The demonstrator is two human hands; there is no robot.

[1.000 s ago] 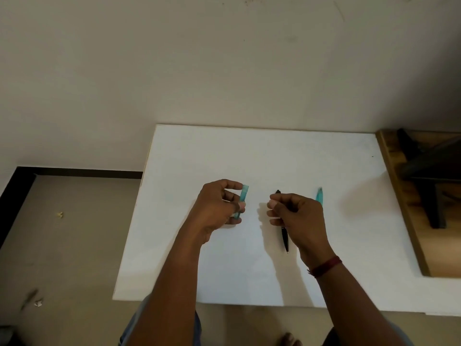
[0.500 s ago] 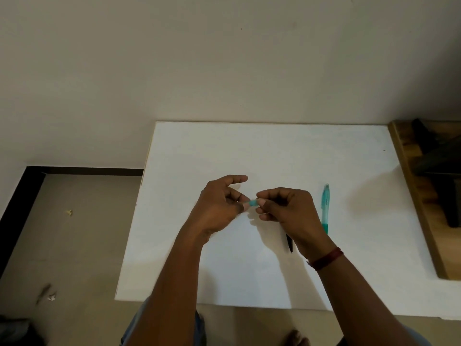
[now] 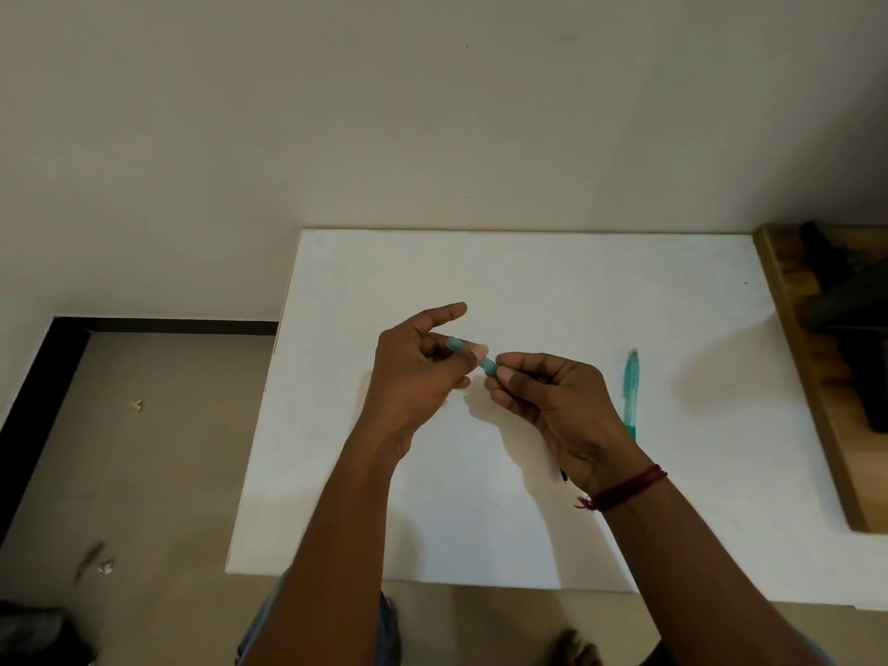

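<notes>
Above the middle of the white table [image 3: 480,521], both my hands hold one short teal pen piece [image 3: 487,363]. My left hand [image 3: 423,372] pinches its left end between thumb and fingers, with the forefinger pointing out. My right hand [image 3: 552,401] pinches its right end at the fingertips. A whole teal pen [image 3: 630,394] lies on the table just right of my right hand. The tip of a black pen [image 3: 563,475] peeks out under my right wrist; the remainder is hidden.
The table stands against a plain wall. A wooden shelf [image 3: 793,358] with dark objects adjoins its right edge. To the left lies bare floor with small scraps [image 3: 136,405]. My feet show below the table's near edge.
My left hand first held the teal piece upright alone. My right hand rose from the black pen and took its other end. The piece now lies sideways between both hands.
</notes>
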